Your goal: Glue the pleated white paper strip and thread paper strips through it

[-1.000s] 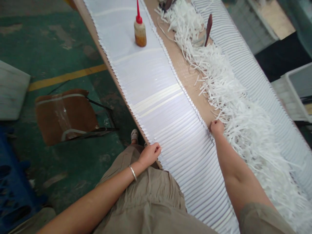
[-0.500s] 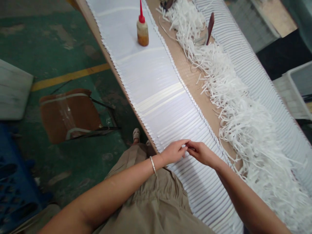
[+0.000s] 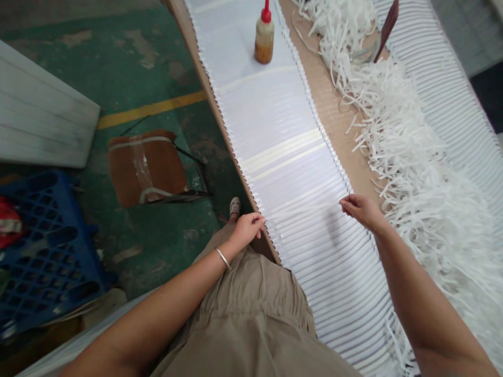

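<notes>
A long row of thin white strips (image 3: 326, 293) lies side by side across the table, their ends forming a ragged edge along both sides. My left hand (image 3: 250, 228) is closed in a pinch at the table's near edge. Above the far edge of the row, my right hand (image 3: 362, 210) also pinches with its fingertips. A thin pale strip (image 3: 302, 208) runs faintly between the two hands, stretched across the row. Farther up, a squeeze bottle (image 3: 264, 42) with a red nozzle and amber liquid stands upright on the white strips.
A heap of loose white strips (image 3: 424, 183) covers the table's far side, with a dark brown handle (image 3: 387, 30) sticking up. Behind lies another striped white row (image 3: 436, 68). On the floor to the left are a brown chair (image 3: 147, 167) and a blue plastic pallet (image 3: 47, 246).
My hands have moved apart from where they met over the row: the left to the near edge, the right to the far edge. A pale strip now spans between them. The view has shifted left.
</notes>
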The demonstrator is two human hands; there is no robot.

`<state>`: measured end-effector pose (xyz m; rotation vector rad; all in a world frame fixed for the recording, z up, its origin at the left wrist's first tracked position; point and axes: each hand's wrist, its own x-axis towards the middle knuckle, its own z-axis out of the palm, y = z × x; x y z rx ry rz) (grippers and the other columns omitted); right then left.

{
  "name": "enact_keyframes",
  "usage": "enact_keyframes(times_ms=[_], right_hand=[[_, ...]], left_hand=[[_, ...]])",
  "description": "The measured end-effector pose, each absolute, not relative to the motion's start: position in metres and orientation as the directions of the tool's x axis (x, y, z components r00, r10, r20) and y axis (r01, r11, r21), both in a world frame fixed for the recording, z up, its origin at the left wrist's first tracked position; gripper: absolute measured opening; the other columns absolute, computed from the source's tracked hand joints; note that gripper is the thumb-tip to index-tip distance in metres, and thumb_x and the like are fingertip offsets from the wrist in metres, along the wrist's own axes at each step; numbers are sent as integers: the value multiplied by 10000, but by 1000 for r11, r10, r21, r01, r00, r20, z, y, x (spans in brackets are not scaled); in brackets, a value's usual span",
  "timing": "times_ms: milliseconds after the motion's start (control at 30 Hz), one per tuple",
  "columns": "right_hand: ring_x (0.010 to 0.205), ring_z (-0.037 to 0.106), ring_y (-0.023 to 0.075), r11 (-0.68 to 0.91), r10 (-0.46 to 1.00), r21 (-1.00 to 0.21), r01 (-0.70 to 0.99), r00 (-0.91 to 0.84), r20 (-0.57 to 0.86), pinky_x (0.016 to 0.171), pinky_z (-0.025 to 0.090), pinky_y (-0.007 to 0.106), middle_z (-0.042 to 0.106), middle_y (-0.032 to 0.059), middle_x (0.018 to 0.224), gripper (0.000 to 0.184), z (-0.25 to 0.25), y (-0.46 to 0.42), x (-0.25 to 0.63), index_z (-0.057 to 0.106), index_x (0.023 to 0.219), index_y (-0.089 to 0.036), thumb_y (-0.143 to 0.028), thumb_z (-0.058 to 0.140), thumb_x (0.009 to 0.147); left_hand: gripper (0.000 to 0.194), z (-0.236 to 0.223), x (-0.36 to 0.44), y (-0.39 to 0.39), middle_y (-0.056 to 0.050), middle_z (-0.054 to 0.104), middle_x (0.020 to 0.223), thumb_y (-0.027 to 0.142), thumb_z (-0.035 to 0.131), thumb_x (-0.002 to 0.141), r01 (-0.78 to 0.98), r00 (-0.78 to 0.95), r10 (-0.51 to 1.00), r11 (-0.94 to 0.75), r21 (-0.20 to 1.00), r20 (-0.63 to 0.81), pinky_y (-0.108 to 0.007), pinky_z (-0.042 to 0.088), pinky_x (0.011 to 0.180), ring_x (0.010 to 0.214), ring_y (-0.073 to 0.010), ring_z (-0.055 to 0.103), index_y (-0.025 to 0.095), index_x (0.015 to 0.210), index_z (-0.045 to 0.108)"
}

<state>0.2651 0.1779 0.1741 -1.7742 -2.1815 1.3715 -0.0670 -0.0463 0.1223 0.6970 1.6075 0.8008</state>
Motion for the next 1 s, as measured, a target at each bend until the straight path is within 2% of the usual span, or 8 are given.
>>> enact_keyframes(times_ms=[233, 400, 600, 833, 1000], right_hand=[[517, 535, 133, -77, 890, -623, 778, -228, -394, 501, 394, 255, 644, 12, 578, 399, 160, 232, 252, 653, 758, -192, -576, 759, 731], [521, 543, 120, -73, 910, -642, 763, -212, -355, 508, 418, 240, 672, 23, 621, 249, 159, 255, 242, 679, 773, -176, -420, 723, 795], [507, 529, 110, -103, 942, -665, 740, -142, -303, 499, 417, 224, 654, 3, 614, 176, 152, 267, 234, 626, 749, -192, -317, 743, 790], [514, 540, 120, -91, 946, -661, 745, -143, -290, 489, 440, 228, 655, 8, 620, 200, 138, 272, 232, 620, 779, -199, -359, 729, 830], [537, 549, 119, -82, 942, -693, 716, -171, -289, 529, 453, 237, 654, 5, 638, 221, 122, 274, 232, 614, 810, -194, -390, 709, 849]], left_hand=[[195, 125, -58, -21, 39, 575, 527, 263, 612, 894, 53, -345, 722, 653, 755, -600, -221, 389, 517, 452, -113, 533, 190, 718, 567], [185, 110, -51, -8, 13, 647, 624, 232, 568, 928, 116, -374, 710, 674, 729, -597, -249, 424, 554, 500, -135, 571, 193, 749, 590], [184, 85, -47, -6, -32, 704, 760, 299, 650, 903, 220, -454, 714, 670, 709, -534, -280, 452, 652, 700, -192, 646, 202, 762, 582], [170, 81, -48, -9, -20, 677, 724, 280, 598, 915, 222, -454, 739, 635, 740, -498, -285, 456, 661, 702, -195, 640, 214, 764, 555], [165, 96, -49, -7, 13, 634, 633, 241, 573, 920, 201, -447, 721, 658, 726, -530, -281, 465, 656, 583, -167, 611, 215, 759, 547]])
